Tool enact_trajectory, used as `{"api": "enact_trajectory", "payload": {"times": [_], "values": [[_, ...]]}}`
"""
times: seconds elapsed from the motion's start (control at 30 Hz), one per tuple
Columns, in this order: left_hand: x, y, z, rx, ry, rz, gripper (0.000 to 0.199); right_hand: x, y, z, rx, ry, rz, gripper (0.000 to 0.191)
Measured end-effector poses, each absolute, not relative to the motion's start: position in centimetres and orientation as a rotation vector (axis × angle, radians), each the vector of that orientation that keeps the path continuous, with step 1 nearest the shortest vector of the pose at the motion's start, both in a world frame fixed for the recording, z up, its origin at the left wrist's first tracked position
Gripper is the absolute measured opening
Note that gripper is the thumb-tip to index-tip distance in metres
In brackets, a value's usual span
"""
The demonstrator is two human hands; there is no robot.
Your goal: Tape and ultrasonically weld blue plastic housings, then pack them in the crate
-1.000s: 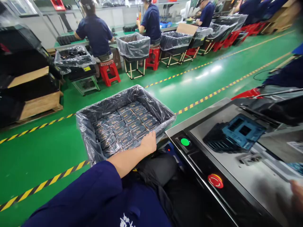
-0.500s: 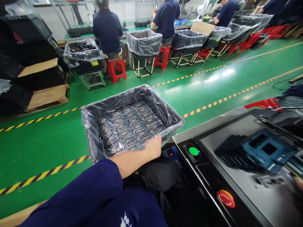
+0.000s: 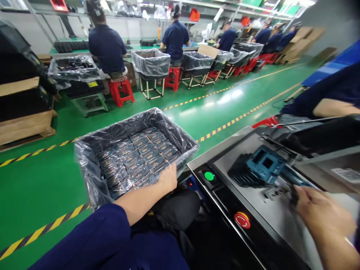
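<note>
left hand (image 3: 168, 178), centre, grips lined bin (image 3: 87, 176) at rim; steady hold advised. right hand (image 3: 323, 213), lower right, blurred: grip cannot be determined.

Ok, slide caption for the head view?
Left hand at the rim of a black rectangular plastic-lined bin; right hand near a teal square-holed part on a grey metal worktop.

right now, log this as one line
left hand: on near rim of bin | right hand: near blue part, grip unclear | bin: plastic-lined, dark items inside
</note>
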State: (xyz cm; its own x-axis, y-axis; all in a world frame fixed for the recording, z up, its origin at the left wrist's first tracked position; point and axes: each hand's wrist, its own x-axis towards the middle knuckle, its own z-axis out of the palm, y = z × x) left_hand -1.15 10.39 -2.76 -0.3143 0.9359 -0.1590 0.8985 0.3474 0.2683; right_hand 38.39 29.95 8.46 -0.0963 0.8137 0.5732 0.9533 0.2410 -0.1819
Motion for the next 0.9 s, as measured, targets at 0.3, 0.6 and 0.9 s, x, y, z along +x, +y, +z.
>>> {"api": "enact_trajectory", "payload": {"times": [0.3,0.6,0.9], "values": [[-1.6,9.9,-3.4,1.670,2.356,0.276,0.067,36.5,16.8,10.7,-1.426,-1.930,-0.430,0.039],[5.3,7.0,1.8,1.533,1.537,1.078,0.034,33.8,5.6,8.7,-1.620,-1.323,1.248,0.048],[11.5,7.6,4.7,1.320,1.076,0.577,0.031,31.9,3.9,3.9,-1.424,-1.120,1.749,0.045]]}}
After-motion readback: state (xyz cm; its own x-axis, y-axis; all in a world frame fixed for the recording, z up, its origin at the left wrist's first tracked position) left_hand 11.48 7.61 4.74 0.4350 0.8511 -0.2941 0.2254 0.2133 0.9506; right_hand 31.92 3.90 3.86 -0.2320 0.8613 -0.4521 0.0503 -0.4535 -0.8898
